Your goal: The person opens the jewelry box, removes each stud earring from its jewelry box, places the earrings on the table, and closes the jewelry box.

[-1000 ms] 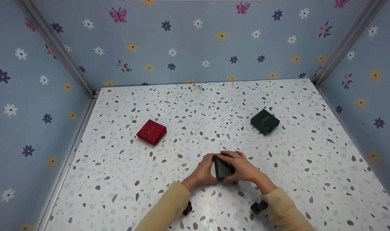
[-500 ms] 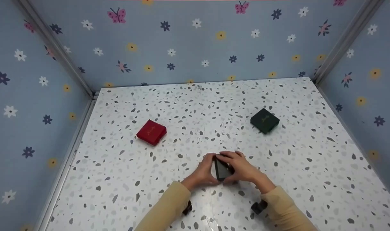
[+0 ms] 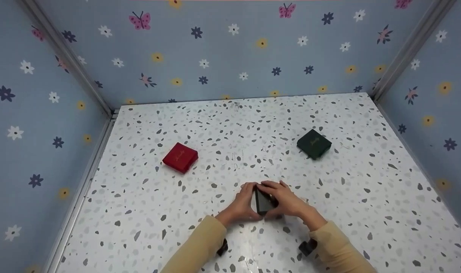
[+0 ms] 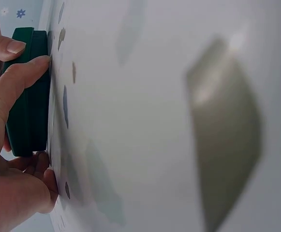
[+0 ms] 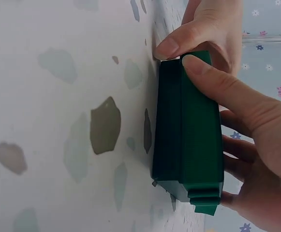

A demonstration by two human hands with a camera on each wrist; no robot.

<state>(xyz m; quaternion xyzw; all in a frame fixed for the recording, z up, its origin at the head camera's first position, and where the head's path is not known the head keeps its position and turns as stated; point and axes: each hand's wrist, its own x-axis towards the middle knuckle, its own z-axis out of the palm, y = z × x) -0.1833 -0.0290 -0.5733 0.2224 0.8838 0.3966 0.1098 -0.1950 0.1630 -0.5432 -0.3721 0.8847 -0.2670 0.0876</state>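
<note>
A small dark green box (image 3: 264, 204), like a jewellery gift box, is between both hands at the near middle of the table. My left hand (image 3: 241, 204) grips its left side, with the thumb at the near corner low on the base and the fingers curled around the far end. From the right, my right hand (image 3: 288, 200) holds it, its thumb pressing the lid edge of the green box (image 5: 200, 130) in the right wrist view and its fingers reaching over the top. A seam between lid and base shows on the box (image 4: 36, 108) in the left wrist view.
A red box (image 3: 180, 157) with gold lettering lies at the left of the speckled white table (image 3: 234, 129). Another dark green box (image 3: 314, 144), also gold-lettered, lies at the right. Blue flower-patterned walls (image 3: 222, 49) stand behind and on both sides.
</note>
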